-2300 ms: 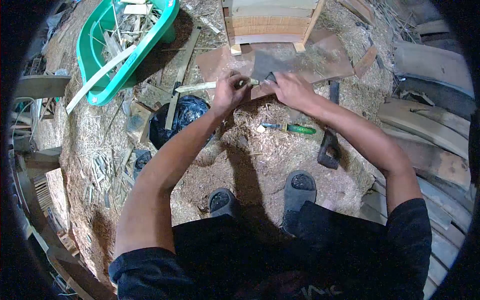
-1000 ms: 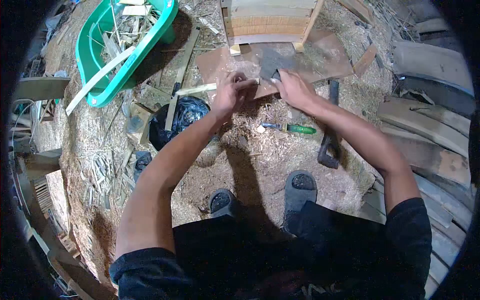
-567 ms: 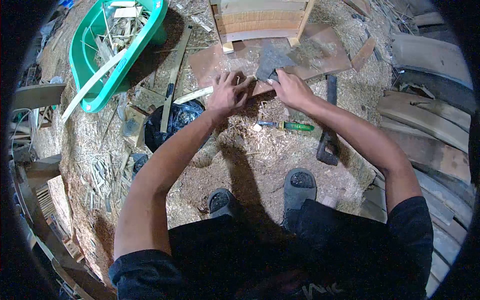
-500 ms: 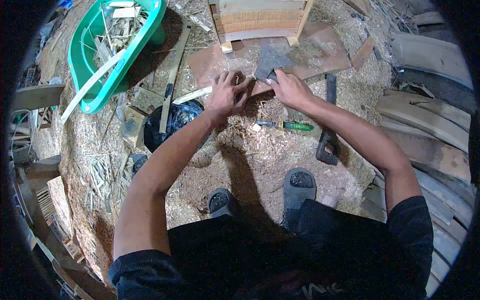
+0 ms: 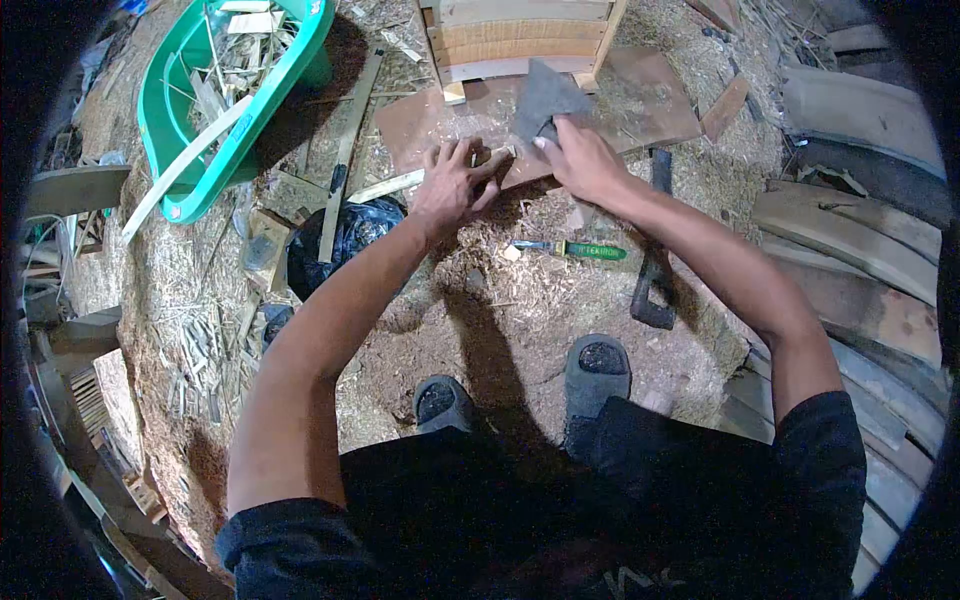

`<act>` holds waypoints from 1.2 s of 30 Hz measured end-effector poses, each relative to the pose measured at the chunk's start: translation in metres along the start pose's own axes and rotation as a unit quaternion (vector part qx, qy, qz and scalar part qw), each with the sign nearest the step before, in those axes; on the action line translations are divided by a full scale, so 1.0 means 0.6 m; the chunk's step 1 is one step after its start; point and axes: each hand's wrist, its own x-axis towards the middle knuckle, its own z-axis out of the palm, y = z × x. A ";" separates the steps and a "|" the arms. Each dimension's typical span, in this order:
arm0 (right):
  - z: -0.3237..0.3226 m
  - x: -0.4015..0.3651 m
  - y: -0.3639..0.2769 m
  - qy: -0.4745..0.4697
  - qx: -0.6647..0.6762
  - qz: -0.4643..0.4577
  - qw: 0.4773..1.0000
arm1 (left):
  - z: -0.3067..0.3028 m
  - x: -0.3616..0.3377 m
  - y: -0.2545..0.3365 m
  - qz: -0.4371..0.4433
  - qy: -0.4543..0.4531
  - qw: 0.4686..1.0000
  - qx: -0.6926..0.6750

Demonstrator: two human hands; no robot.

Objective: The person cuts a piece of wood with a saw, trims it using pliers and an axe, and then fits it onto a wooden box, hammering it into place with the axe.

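Observation:
My left hand is closed on a pale wooden strip, whose end rests on the brown board. Just right of it, my right hand is wrapped round a dark, flat metal blade, held over the board; its handle is mostly hidden by my fingers. Below the hands, a green-handled tool lies on the shavings, with a dark hammer-like tool to its right, partly under my right forearm.
A wooden slatted frame stands at the board's back edge. The green tub at upper left holds wood scraps. A black plastic bag sits left of my hands. Curved planks are stacked at right.
My right hand and the blade have moved slightly up and to the right, away from the strip's end. My left hand has stayed almost in place.

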 end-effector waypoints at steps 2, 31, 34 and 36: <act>-0.007 0.002 -0.001 0.008 -0.015 -0.021 1.000 | -0.003 0.002 0.001 -0.006 -0.010 1.000 -0.004; -0.015 -0.015 -0.030 -0.026 -0.087 -0.029 0.995 | -0.002 0.000 0.001 -0.009 -0.025 1.000 -0.013; -0.022 -0.015 -0.033 -0.042 -0.080 -0.041 0.995 | 0.002 0.002 -0.002 0.000 -0.015 1.000 0.015; -0.009 -0.024 -0.010 -0.027 -0.102 -0.123 0.987 | 0.003 -0.001 0.000 -0.001 -0.011 1.000 0.016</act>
